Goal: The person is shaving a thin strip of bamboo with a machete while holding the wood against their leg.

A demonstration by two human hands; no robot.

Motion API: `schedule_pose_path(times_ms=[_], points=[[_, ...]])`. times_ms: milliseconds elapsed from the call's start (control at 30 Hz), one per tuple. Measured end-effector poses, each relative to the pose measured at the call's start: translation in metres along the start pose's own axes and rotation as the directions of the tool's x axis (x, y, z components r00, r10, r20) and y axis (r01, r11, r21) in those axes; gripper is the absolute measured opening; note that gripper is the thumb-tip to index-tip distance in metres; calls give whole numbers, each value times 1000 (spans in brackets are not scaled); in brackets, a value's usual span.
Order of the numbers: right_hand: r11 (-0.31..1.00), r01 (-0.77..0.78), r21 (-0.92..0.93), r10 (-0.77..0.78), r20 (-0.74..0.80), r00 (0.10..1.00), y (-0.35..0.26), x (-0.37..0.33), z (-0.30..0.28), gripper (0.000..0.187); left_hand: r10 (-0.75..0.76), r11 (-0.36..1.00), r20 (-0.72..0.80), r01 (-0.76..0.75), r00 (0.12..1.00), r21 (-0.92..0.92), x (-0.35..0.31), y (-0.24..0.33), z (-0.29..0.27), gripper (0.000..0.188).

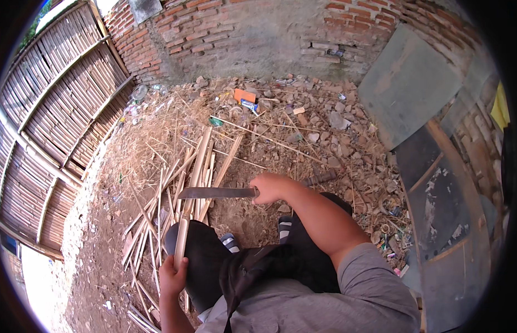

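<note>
1. Left hand (173, 273) is curling around the lower end of a pale split strip (181, 240), bamboo by the look of it. The strip is pointing up and away from that hand, alongside the dark-trousered left knee (201, 261).
2. Right hand (268, 187) is making a tight fist on a machete (217, 192), with the blade reaching left, ahead of the left hand.
3. My guess: the strip is going to be feeling light and stiff, a bit springy, probably splintery along the edges. I'd be pinching the broad faces down low, where the left hand is gripping, well clear of the steel.
4. The machete's looking heavier and blade-forward, so I'd be holding only the handle.
5. Hard to make out: the right fist is hiding most of the grip, and I can't tell if that dark bit (320, 177) beyond it is the handle's end. Fingers are covering the strip's bottom. Its top is blending into the strip pile (153, 225) ahead, and I can't tell whether the blade's touching anything there.
</note>
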State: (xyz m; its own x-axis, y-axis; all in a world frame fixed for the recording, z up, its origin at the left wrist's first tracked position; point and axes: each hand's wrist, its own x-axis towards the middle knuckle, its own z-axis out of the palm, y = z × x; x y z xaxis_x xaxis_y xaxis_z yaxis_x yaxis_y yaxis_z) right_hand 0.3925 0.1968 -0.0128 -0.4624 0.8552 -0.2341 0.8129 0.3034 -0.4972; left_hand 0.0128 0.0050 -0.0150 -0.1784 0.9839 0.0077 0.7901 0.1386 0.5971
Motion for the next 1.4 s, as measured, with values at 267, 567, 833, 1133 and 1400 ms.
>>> schedule_pose_path(times_ms=[267,567,833,1133,1400], points=[[988,-118,102,127,-91,988,45,13,-2,42,0,999,-10,1,1000,36,1,3,1,38],[999,32,-41,-30,38,999,3,5,7,46,38,999,-35,-38,999,11,1,-1,2,37],[999,-41,5,41,-7,999,28,10,1,42,27,1000,-36,-27,999,3,2,-4,5,37],[1000,22,2,-22,-66,998,34,15,12,39,10,1000,-23,-10,1000,9,2,-7,4,39],[1000,-1,-4,1,-42,999,37,17,14,40,24,999,-15,-24,1000,-26,3,-4,4,39]])
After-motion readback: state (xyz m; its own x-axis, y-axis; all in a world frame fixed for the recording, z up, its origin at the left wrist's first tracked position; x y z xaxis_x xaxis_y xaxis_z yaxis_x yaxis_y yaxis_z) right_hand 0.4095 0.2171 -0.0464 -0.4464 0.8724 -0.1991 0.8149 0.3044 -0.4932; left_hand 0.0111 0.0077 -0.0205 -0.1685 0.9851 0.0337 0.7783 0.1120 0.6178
